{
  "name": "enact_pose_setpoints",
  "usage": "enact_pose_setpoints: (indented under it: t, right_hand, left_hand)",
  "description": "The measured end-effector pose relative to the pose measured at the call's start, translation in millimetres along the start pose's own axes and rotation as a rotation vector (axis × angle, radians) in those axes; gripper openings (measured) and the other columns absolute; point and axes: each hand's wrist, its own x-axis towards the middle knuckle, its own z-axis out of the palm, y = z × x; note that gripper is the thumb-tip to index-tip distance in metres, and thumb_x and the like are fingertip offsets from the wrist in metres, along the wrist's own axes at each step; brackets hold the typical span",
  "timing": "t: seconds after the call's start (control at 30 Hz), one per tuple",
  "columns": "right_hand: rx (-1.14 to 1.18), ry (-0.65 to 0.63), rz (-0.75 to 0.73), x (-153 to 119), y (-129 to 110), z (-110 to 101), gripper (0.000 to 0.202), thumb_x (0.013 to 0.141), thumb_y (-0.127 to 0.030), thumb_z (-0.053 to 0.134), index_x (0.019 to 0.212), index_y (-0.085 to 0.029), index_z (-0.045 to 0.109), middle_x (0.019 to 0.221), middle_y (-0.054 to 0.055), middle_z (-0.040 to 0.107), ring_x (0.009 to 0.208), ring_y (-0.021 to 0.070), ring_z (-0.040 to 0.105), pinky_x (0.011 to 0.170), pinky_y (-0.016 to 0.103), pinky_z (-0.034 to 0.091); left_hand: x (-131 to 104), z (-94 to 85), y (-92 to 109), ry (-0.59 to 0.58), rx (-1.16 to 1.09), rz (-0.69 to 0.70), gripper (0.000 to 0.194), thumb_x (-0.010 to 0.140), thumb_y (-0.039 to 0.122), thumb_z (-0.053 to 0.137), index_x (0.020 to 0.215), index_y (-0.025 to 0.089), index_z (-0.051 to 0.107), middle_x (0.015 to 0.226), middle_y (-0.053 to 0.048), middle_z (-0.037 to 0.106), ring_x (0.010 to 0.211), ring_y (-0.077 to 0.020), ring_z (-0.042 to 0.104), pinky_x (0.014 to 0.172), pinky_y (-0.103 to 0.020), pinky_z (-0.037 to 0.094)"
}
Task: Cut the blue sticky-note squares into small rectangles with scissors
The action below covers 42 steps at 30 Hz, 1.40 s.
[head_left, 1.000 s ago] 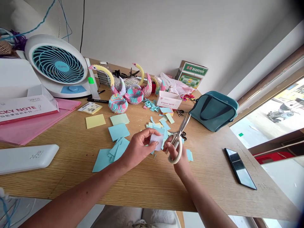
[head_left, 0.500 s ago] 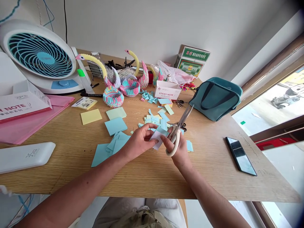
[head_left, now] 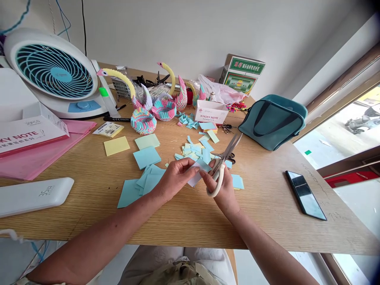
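Left hand (head_left: 176,178), near centre: thumb and fingers pinching a small paper piece (head_left: 203,164). Paper piece, held above the table (head_left: 178,225) between both hands: pale blue on its far part, whitish on its near part, edges partly covered by fingers. Right hand (head_left: 224,192): thumb at the paper's right side, white-handled scissors (head_left: 222,171) hooked in the grip — blades slightly parted, tips toward far right. Dark-handled scissors (head_left: 233,159), just beyond: mostly hidden by the white-handled pair. Paper scraps (head_left: 192,149), farther: blue and pale green, loosely heaped. Paper swans (head_left: 144,120), far — rearmost one partly hidden, details hard to make out.
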Motion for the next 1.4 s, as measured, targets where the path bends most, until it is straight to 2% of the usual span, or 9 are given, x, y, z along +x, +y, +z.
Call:
enact_pose_setpoints:
  t: [0.1,0.17,0.23,0.33,0.43,0.7,0.97,1.2,1.4]
  right_hand:
    - [-0.010,-0.198,0.033,1.5,-0.9,-13.6,0.036,0.086,-0.053,0.067,0.092,-0.023,0.049,0.073,-0.002,0.052,0.062,0.0129,0.045,0.058,0.028,0.039]
    - [-0.034,-0.403,0.053,2.6,1.4,-25.2,0.041,0.092,-0.063,0.054,0.095,-0.022,0.050,0.074,-0.002,0.049,0.065,0.0141,0.043,0.060,0.028,0.038]
    - [-0.089,-0.535,0.071,3.8,4.5,-34.1,0.047,0.094,-0.068,0.046,0.094,-0.021,0.050,0.078,0.000,0.048,0.070,0.0151,0.042,0.062,0.029,0.037]
    - [-0.165,-0.659,0.102,5.3,5.3,-38.1,0.050,0.094,-0.071,0.044,0.090,-0.021,0.048,0.081,0.000,0.047,0.072,0.0149,0.040,0.064,0.029,0.035]
    - [-0.200,-0.735,0.144,6.0,-0.1,-34.8,0.053,0.093,-0.072,0.045,0.087,-0.020,0.048,0.079,-0.001,0.046,0.071,0.0145,0.039,0.065,0.029,0.034]
    - [-0.198,-0.795,0.193,6.2,-4.4,-31.0,0.055,0.091,-0.074,0.047,0.087,-0.020,0.048,0.076,-0.002,0.043,0.069,0.0136,0.036,0.063,0.029,0.030]
    - [-0.160,-0.810,0.227,5.4,-1.9,-32.1,0.057,0.089,-0.077,0.046,0.087,-0.020,0.050,0.078,-0.001,0.046,0.071,0.0148,0.040,0.066,0.030,0.034]
    - [-0.160,-0.827,0.218,5.1,-0.4,-33.9,0.050,0.094,-0.071,0.045,0.097,-0.021,0.053,0.084,0.000,0.050,0.075,0.0156,0.042,0.072,0.031,0.037]
    - [-0.157,-0.829,0.214,4.8,-2.4,-33.4,0.048,0.094,-0.069,0.047,0.094,-0.021,0.051,0.083,0.000,0.048,0.074,0.0155,0.042,0.072,0.031,0.036]
  left_hand:
    - [3.4,-13.1,12.8,0.046,0.084,0.053,0.024,0.084,0.036,0.066,0.072,0.016,0.058,0.065,0.005,0.049,0.061,-0.0088,0.040,0.056,-0.021,0.033]
    - [5.5,-24.7,22.1,0.062,0.098,0.064,0.024,0.083,0.037,0.066,0.073,0.016,0.059,0.065,0.005,0.049,0.059,-0.0087,0.041,0.054,-0.021,0.033]
    - [7.2,-35.2,28.4,0.085,0.101,0.061,0.024,0.081,0.037,0.067,0.073,0.016,0.059,0.064,0.005,0.050,0.058,-0.0086,0.042,0.053,-0.021,0.033]
    - [8.9,-44.1,30.4,0.118,0.117,0.036,0.025,0.079,0.038,0.068,0.073,0.015,0.060,0.064,0.005,0.050,0.057,-0.0083,0.042,0.053,-0.021,0.033]
    - [9.4,-44.6,27.8,0.115,0.152,0.011,0.025,0.078,0.038,0.067,0.072,0.015,0.060,0.062,0.005,0.049,0.055,-0.0081,0.041,0.051,-0.021,0.031]
    - [9.0,-39.4,22.4,0.070,0.204,-0.037,0.021,0.077,0.035,0.064,0.069,0.016,0.059,0.060,0.004,0.051,0.054,-0.0085,0.042,0.050,-0.020,0.031]
    - [8.1,-38.8,22.2,0.023,0.205,-0.014,0.023,0.077,0.031,0.063,0.063,0.016,0.054,0.057,0.006,0.044,0.053,-0.0068,0.036,0.048,-0.020,0.026]
    - [7.5,-38.2,22.3,0.033,0.195,-0.011,0.020,0.079,0.030,0.062,0.067,0.016,0.057,0.059,0.005,0.047,0.054,-0.0071,0.038,0.049,-0.020,0.029]
    - [5.8,-35.8,26.6,0.029,0.215,-0.014,0.020,0.079,0.031,0.062,0.066,0.015,0.058,0.060,0.004,0.048,0.056,-0.0077,0.040,0.050,-0.021,0.029]
